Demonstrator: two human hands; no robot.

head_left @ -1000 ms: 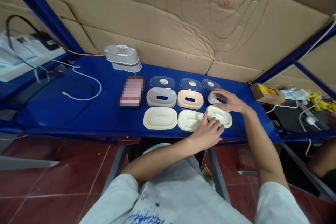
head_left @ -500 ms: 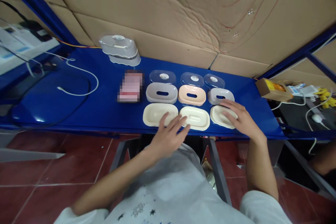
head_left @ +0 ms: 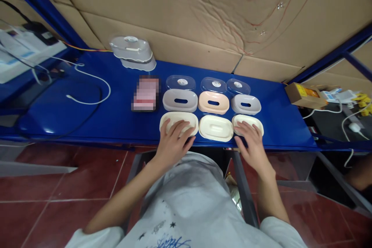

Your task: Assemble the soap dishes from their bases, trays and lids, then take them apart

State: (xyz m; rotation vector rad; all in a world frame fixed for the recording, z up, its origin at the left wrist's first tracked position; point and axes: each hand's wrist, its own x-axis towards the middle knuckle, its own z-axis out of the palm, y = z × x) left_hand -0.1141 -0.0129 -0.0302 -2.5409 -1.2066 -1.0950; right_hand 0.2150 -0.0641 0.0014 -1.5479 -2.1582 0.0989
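Observation:
Three cream oval trays form the front row on the blue table. Fingers spread, my left hand (head_left: 174, 141) rests over the left cream tray (head_left: 190, 117). My right hand (head_left: 252, 143) is over the right cream tray (head_left: 247, 118), its fingers apart. Between the hands lies the middle cream tray (head_left: 216, 128), uncovered. Behind them are three slotted oval pieces: a grey one (head_left: 168, 102), a peach one (head_left: 203, 102) and a second grey one (head_left: 257, 105). Clear oval lids with round labels, left (head_left: 173, 82), middle (head_left: 207, 84) and right (head_left: 244, 88), make the back row.
Left of the rows lies a phone-like flat object (head_left: 145, 93), its screen pixelated. Behind it stands a lidded grey oval box (head_left: 132, 54) against the cardboard wall (head_left: 174, 35). A white cable (head_left: 109, 89) curls at left. A cardboard box (head_left: 305, 97) is at right.
My left hand has moved left from between the left and middle trays onto the left tray. My right hand has drawn nearer to me, off the right grey piece.

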